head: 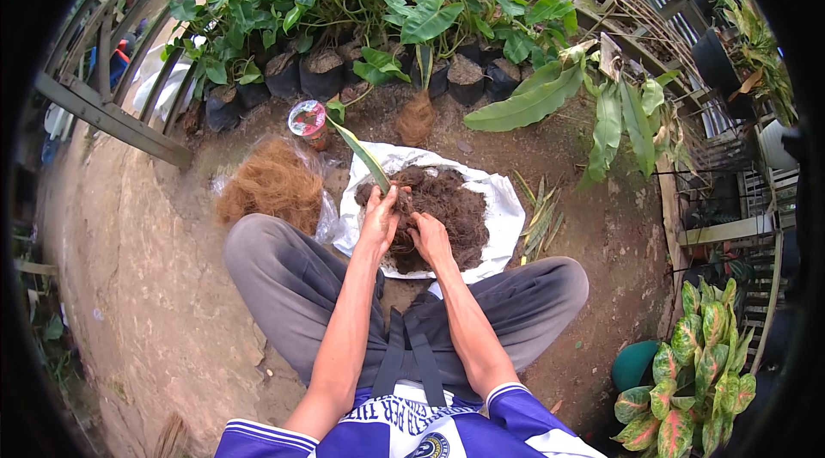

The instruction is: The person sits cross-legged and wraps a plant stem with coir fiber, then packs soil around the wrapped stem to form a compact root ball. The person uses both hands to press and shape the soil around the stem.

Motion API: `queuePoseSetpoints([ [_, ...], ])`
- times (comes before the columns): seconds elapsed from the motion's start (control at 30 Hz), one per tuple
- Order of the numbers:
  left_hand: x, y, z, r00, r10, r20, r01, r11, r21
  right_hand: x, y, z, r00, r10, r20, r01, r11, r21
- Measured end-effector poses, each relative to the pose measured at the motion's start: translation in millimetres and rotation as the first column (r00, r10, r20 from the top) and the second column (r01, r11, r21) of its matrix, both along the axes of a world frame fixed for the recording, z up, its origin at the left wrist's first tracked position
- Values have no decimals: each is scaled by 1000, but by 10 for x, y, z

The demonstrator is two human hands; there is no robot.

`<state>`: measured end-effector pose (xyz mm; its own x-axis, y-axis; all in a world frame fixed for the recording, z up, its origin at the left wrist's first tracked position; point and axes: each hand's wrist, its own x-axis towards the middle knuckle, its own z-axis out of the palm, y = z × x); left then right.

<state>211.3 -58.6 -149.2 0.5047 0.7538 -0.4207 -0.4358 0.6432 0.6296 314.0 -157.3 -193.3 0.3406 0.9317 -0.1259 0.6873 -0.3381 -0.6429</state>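
My left hand is closed around the lower end of a yellow-edged snake plant leaf, which points up and away to the left. Dark fibre shows at the leaf's base by the fingers. Close beside it, my right hand has its fingers curled at the dark fibrous potting mix; whether they pinch any of it is hidden. The mix lies in an opened white sack on the ground between my bent legs. Left of the sack, a heap of brown coconut fibre rests on clear plastic.
A printed plastic cup stands beyond the fibre. A fibre-wrapped ball with a leaf stands ahead, before a row of black planting bags. Cut leaf pieces lie right of the sack. A variegated potted plant is at lower right.
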Motion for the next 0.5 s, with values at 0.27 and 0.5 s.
queuePoseSetpoints([
  [0.27,-47,30,119,995,-87,-43,84,994,-69,259,0,245,916,-233,-328,233,972,-39],
  [0.5,-24,-27,-30,1000,11,23,-10,999,-42,405,-3,753,722,-256,-642,292,955,-52],
])
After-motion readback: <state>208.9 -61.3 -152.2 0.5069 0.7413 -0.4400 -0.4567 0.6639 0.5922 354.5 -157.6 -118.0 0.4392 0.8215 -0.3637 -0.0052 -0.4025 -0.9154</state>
